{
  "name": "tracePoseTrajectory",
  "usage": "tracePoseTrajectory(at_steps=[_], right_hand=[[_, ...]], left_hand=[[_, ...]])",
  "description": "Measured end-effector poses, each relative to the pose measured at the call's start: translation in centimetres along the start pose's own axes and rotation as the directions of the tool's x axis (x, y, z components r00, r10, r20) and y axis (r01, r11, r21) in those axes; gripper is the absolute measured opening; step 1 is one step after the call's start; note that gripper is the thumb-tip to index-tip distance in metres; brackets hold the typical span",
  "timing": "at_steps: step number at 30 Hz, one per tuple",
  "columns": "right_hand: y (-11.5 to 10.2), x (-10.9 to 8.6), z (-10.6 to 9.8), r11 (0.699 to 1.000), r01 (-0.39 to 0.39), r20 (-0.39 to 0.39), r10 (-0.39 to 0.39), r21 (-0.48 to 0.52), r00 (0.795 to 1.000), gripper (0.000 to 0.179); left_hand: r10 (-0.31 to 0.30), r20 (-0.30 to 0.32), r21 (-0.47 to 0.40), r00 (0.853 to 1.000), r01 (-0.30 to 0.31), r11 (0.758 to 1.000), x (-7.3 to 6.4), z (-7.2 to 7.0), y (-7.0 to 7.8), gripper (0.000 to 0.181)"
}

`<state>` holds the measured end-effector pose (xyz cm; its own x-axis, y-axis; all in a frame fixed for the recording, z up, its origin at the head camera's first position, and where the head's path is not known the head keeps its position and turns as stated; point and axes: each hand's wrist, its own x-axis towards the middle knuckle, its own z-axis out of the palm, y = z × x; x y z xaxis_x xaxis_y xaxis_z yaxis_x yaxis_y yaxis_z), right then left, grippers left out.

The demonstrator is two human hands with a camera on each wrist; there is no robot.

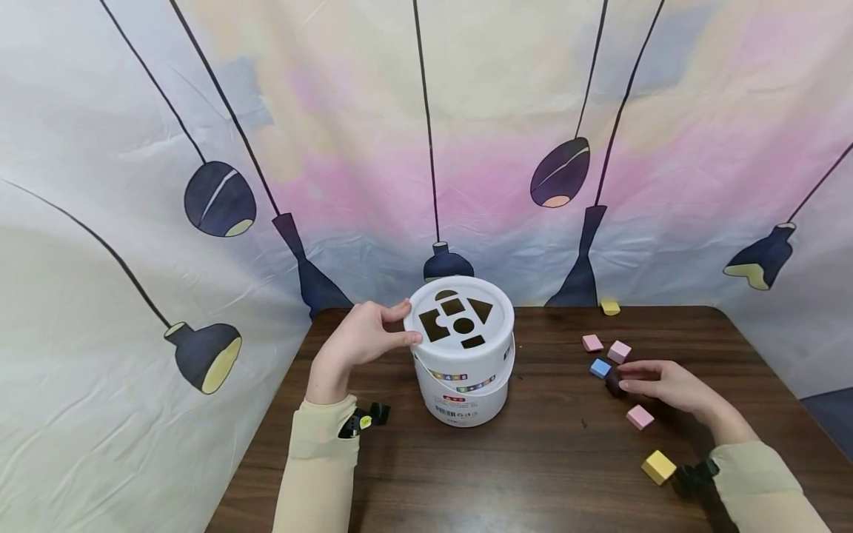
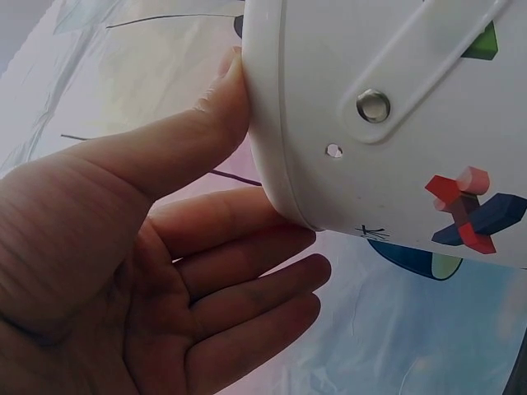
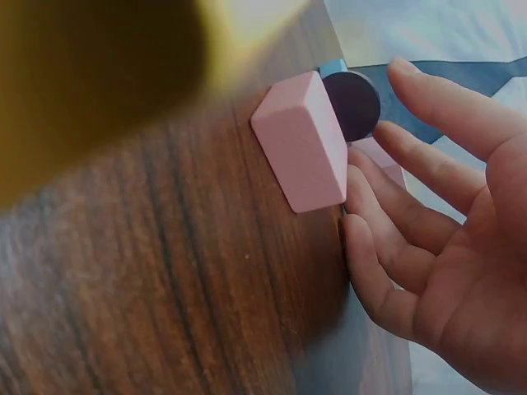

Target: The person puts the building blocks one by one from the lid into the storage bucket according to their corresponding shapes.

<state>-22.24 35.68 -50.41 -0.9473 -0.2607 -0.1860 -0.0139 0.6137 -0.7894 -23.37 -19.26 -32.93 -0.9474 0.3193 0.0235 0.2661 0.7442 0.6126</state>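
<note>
A white lidded bucket (image 1: 466, 403) stands upright on the table, its lid (image 1: 500, 326) cut with several shaped holes. My left hand (image 1: 363, 337) touches the left edge of the lid with thumb and index finger, while its other fingers extend loosely, as the left wrist view shows. At the right, my right hand (image 1: 673, 389) reaches to a dark round block (image 3: 354, 107). One fingertip lies against that block or very close; the thumb (image 3: 420, 82) stands apart from it. A blue block (image 1: 600, 368) and a pink block (image 1: 619, 352) lie just beyond.
Another pink block (image 1: 592, 343) lies farther back, and one (image 1: 640, 417) lies nearer than the right hand. A yellow block (image 1: 659, 467) sits by the right wrist camera. At the table's back edge is a yellow piece (image 1: 609, 307). A patterned cloth (image 1: 493, 96) hangs behind the table (image 1: 546, 474).
</note>
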Motion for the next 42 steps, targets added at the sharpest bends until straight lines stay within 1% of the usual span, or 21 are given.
tracePoseTrajectory(at_steps=[3,10,13,23,26,30,33,42], right_hand=[[-0.21,0.15,0.16,1.000,-0.019,-0.012,0.019,-0.016,1.000,0.060],[-0.66,0.42,0.43,0.999,-0.024,-0.012,0.024,-0.036,1.000,0.060],[-0.78,0.49,0.49,0.999,-0.040,-0.016,0.039,-0.037,0.999,0.061],[-0.22,0.41,0.38,0.996,-0.041,-0.008,0.041,-0.076,0.999,0.060],[-0.18,0.43,0.33,0.996,-0.041,-0.010,0.040,-0.078,0.999,0.061],[-0.21,0.46,0.33,0.995,-0.056,-0.014,0.056,-0.079,0.998,0.060],[-0.27,0.43,0.34,0.995,-0.065,-0.017,0.064,-0.082,0.998,0.058],[-0.21,0.17,0.13,0.995,-0.032,-0.006,0.031,-0.095,0.999,0.052]], left_hand=[[0.001,0.000,-0.002,1.000,-0.001,1.000,-0.05,-0.01,-0.07,0.071],[-0.007,0.004,-0.009,1.000,0.007,1.000,-0.19,-0.04,-0.11,0.072],[-0.006,0.000,-0.004,1.000,0.006,1.000,-0.16,-0.06,-0.11,0.072],[0.000,0.000,-0.004,1.000,0.000,1.000,-0.10,-0.06,-0.09,0.072],[0.010,-0.007,0.001,1.000,-0.010,1.000,-0.01,0.00,-0.16,0.072],[0.020,-0.019,0.009,1.000,-0.019,1.000,0.12,0.13,-0.30,0.072],[0.016,-0.019,0.008,1.000,-0.016,1.000,0.11,0.16,-0.28,0.072],[0.014,-0.013,0.006,1.000,-0.014,1.000,0.08,0.09,-0.20,0.072]])
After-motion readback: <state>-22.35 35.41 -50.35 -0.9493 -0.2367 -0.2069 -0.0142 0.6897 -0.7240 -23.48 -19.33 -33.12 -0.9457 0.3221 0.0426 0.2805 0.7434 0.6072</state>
